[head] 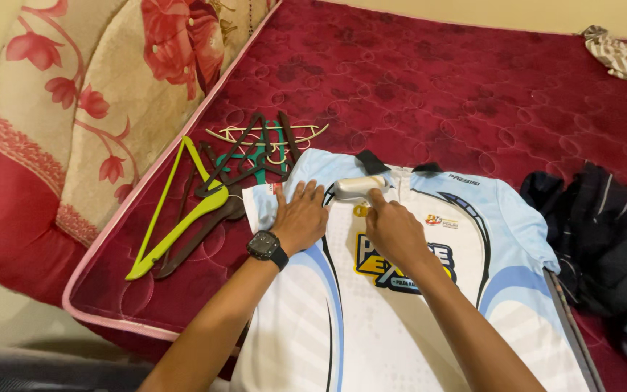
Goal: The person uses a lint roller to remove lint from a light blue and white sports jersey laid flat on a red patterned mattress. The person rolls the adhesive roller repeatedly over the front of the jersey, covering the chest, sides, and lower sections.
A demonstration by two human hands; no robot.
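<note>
With the left hand (300,218) flat and open on the jersey (408,290), the right hand (393,231) gripping the small white device (359,186) may bunch the thin fabric if it pushes too hard.

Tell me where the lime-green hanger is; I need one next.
In the head view, the lime-green hanger lies on the red mattress, left of the jersey, atop a pile of dark hangers.

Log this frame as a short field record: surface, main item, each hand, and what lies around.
surface: dark red mattress
main item: white and light-blue jersey, spread flat, front up
left hand: pressed flat on the jersey near its shoulder; black wristwatch
right hand: gripping a small white handheld device at the collar
left of jersey: pile of hangers, one lime green
right of jersey: dark clothes
far corner: striped cloth
</note>
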